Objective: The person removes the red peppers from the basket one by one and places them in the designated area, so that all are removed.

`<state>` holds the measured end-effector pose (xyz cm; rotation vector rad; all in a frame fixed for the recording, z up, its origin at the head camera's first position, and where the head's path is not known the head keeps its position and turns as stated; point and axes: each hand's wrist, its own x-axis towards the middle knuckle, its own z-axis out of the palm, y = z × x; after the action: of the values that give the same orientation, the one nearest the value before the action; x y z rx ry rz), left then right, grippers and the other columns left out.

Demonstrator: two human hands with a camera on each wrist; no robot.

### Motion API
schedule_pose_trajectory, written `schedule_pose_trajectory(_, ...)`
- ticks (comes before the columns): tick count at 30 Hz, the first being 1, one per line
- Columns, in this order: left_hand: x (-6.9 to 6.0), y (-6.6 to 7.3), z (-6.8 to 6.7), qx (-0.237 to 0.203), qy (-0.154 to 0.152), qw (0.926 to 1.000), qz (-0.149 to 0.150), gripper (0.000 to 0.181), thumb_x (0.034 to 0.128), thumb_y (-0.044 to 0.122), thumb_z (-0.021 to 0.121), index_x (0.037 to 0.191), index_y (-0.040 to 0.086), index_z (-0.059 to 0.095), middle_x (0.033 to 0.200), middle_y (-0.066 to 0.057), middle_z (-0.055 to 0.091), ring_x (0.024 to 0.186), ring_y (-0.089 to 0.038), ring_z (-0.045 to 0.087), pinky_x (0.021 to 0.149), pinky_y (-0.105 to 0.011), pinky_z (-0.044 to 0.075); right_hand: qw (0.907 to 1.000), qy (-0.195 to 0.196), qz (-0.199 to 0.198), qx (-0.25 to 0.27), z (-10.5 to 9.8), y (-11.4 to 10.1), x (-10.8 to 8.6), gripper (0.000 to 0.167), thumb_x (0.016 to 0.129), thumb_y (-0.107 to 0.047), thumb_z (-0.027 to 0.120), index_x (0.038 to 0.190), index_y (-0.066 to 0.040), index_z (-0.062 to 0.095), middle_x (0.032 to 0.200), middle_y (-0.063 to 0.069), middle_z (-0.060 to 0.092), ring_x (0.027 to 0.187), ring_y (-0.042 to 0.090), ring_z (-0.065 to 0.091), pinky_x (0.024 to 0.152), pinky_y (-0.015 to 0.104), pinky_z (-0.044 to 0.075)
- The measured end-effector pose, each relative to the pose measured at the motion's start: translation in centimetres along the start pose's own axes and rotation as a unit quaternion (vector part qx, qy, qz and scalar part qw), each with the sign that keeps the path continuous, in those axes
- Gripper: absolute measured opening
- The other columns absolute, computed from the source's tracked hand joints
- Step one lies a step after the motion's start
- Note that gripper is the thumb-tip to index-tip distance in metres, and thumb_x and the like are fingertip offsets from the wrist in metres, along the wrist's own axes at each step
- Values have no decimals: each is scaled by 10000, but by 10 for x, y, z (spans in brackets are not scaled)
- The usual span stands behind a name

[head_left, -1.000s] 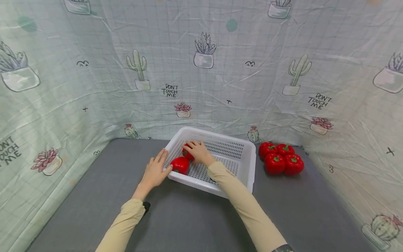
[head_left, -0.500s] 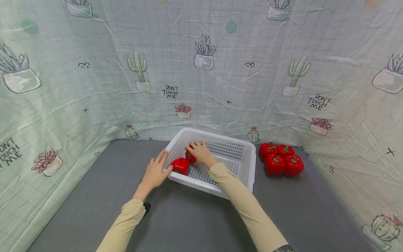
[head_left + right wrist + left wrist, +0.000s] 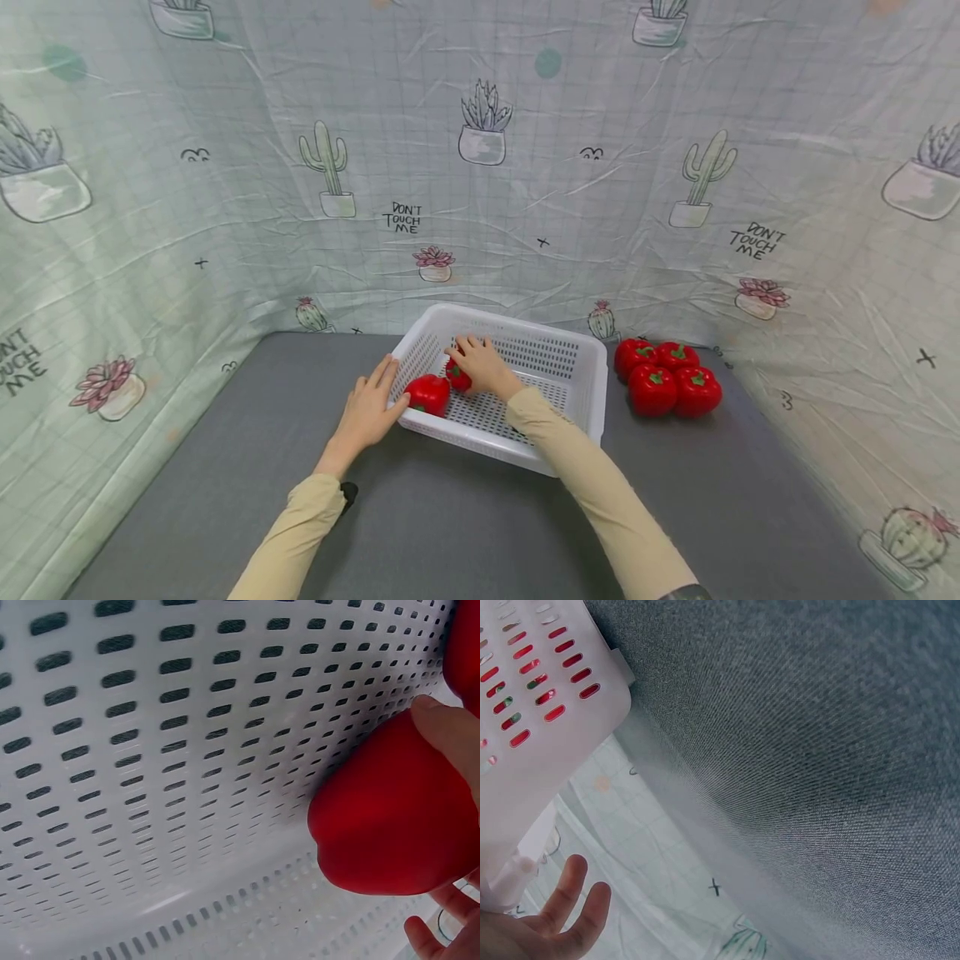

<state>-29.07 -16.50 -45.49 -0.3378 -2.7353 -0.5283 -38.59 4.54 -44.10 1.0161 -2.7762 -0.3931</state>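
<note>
In the head view, a white perforated plastic basket point(image 3: 517, 319) stands on the grey table. My left hand point(image 3: 367, 410) rests on its left rim, fingers extended and thumb near the front corner. Two left fingers point(image 3: 591, 919) reach past the basket wall in the left wrist view. Inside the basket, my right hand point(image 3: 482, 367) grips a red bell pepper point(image 3: 457, 377), partly hidden by the hand. The right wrist view shows this bell pepper point(image 3: 397, 817) between thumb and fingers, close to the basket floor. A second red bell pepper point(image 3: 428, 394) lies in the front left corner.
Several red bell peppers point(image 3: 654, 390) with green stems stand grouped on the table right of the basket. A cloth printed with potted cacti point(image 3: 480, 183) hangs behind and along both sides of the grey table point(image 3: 225, 467).
My right hand has shifted slightly right with the bell pepper, away from the basket's left wall. The left hand stays on the rim, and the other peppers keep their places.
</note>
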Motion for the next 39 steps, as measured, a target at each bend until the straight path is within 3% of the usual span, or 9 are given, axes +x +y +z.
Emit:
schedule_pose_trajectory(11, 0, 1, -3, -75, -22, 10000, -31, 630, 849, 350, 499, 1380, 62, 322, 1433, -150, 307, 941, -341, 450, 753, -475, 434, 9997, 58, 102, 216, -3, 5, -11, 736, 671, -513, 689, 1267, -174, 421, 1242, 86, 400, 1182, 248, 357, 953, 463, 339)
schedule_pose_trajectory(22, 0, 2, -5, -69, -36, 10000, -27, 634, 846, 350, 499, 1380, 59, 321, 1431, -152, 310, 943, -338, 450, 758, -474, 432, 9989, 336, -121, 305, -7, 9, -21, 734, 681, -523, 678, 1253, -129, 441, 1257, 93, 428, 1157, 260, 391, 943, 456, 358)
schedule_pose_trajectory(29, 0, 1, -5, -104, -35, 9999, -36, 632, 846, 353, 498, 1380, 63, 324, 1432, -150, 312, 950, -344, 451, 761, -485, 433, 9980, 253, -210, 545, -17, 14, -28, 753, 707, -575, 620, 1270, -116, 420, 1285, 100, 425, 1163, 265, 401, 939, 461, 365)
schedule_pose_trajectory(39, 1, 1, -7, -115, -59, 9999, -44, 641, 843, 351, 505, 1383, 61, 316, 1434, -152, 308, 955, -342, 448, 766, -488, 434, 9962, 458, -498, 552, -35, 21, -37, 781, 722, -628, 556, 1296, -118, 412, 1251, 79, 446, 1116, 232, 430, 914, 423, 407)
